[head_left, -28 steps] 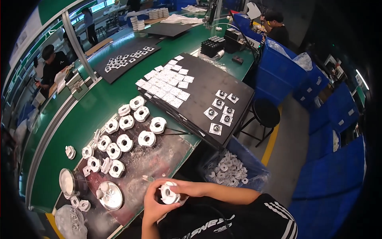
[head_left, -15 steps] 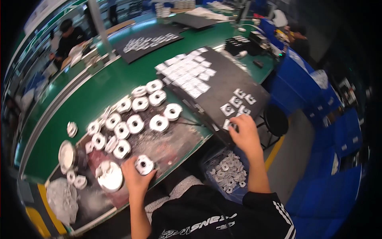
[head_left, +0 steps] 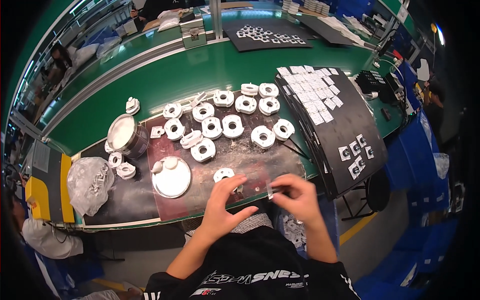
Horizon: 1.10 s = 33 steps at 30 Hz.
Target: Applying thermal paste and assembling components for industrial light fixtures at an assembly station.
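Observation:
My right hand (head_left: 296,196) pinches a small thin white plate (head_left: 270,190), seen nearly edge-on above the front edge of the worn work mat (head_left: 250,162). To its left, my left hand (head_left: 222,205) is open, thumb and fingers spread. Just beyond its fingertips lies a white round housing (head_left: 224,173) with a centre hole, partly covered by the fingers. More white housings (head_left: 211,128) are scattered over the mat. A white round dish (head_left: 171,177) with small white lumps lies left of my left hand, and an open tin (head_left: 125,135) stands behind it.
On the right, a black board (head_left: 345,125) carries rows of white plates (head_left: 310,90) and several plates with dark parts (head_left: 357,150). Below it sits a bin (head_left: 294,230) of white pieces beside a round stool (head_left: 378,195). A clear plastic bag (head_left: 90,185) lies far left.
My right hand has left the black board and come over to the mat with a plate. My left hand has let go of the white housing and opened. The view has turned rightward.

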Each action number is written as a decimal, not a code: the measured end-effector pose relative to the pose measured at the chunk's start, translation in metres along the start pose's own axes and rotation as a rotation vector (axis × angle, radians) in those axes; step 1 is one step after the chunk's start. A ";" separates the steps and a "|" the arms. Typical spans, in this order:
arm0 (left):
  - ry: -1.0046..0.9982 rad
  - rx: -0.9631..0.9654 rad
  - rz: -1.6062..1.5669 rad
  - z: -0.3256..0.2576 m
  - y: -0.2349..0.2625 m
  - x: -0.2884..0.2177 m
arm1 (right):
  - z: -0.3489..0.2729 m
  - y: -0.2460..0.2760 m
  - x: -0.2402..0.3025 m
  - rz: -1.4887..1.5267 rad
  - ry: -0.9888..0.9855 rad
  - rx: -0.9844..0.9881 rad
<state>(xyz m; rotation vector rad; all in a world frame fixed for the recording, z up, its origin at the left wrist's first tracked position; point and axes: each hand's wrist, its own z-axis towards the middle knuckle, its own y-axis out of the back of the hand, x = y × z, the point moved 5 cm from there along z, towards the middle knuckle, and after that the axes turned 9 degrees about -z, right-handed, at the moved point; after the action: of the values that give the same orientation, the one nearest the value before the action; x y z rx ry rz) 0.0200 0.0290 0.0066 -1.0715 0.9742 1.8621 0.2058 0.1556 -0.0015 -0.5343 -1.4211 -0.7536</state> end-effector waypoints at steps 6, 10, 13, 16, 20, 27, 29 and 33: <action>0.086 -0.124 -0.091 -0.017 0.009 0.026 | 0.014 -0.065 -0.031 0.356 -0.113 0.112; -0.032 -0.209 0.210 -0.008 0.029 0.019 | 0.041 -0.056 -0.026 -0.254 0.065 0.134; -0.110 -0.187 0.392 0.006 0.036 0.021 | 0.056 -0.060 -0.032 -0.494 0.245 0.154; -0.144 -0.050 0.501 0.010 0.031 0.031 | 0.059 -0.067 -0.044 -0.644 0.228 0.231; -0.166 0.062 0.564 0.009 0.025 0.033 | 0.062 -0.074 -0.053 -0.713 0.255 0.261; -0.183 0.081 0.577 0.010 0.022 0.037 | 0.062 -0.073 -0.055 -0.705 0.241 0.236; -0.188 0.081 0.588 0.011 0.025 0.036 | 0.062 -0.073 -0.053 -0.698 0.244 0.231; -0.210 0.103 0.619 0.014 0.027 0.032 | 0.061 -0.073 -0.055 -0.701 0.272 0.206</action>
<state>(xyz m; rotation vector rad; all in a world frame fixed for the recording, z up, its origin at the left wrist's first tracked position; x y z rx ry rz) -0.0195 0.0377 -0.0104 -0.5221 1.3593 2.3209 0.1116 0.1598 -0.0572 0.2474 -1.4060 -1.1623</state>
